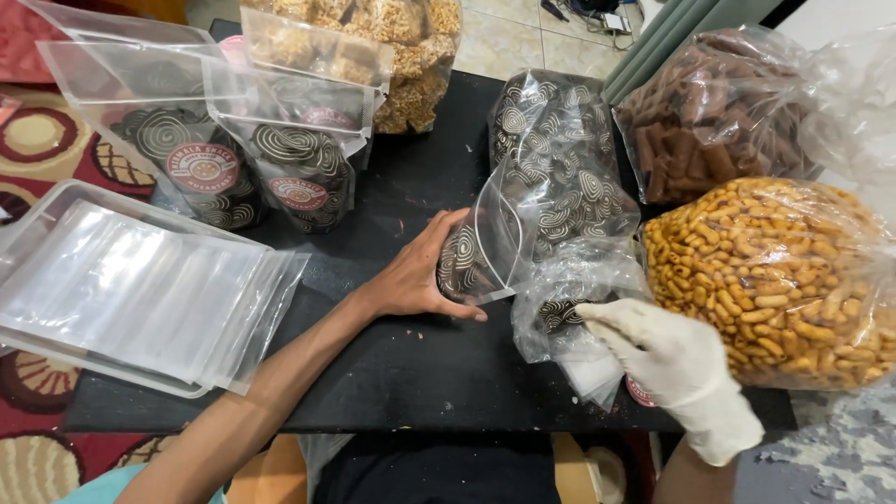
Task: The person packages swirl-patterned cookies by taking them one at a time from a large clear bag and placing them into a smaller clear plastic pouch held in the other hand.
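Resting mid-counter, bare left hand (420, 275) cupped clear zip pouch of brown-and-cream spiral biscuits (481, 257); white-gloved right hand (667, 359), fingers curled, pinched crumpled clear plastic bag (569, 299) just beside. Judged light, slippery, contents brittle: best gripped by stiff top seal, not squeezed. Black counter (411, 373) crowded: filled labelled pouches (299, 177), tray of empty pouches (131, 289), bulk bag of orange nuts (775, 280). Tiled floor beyond.
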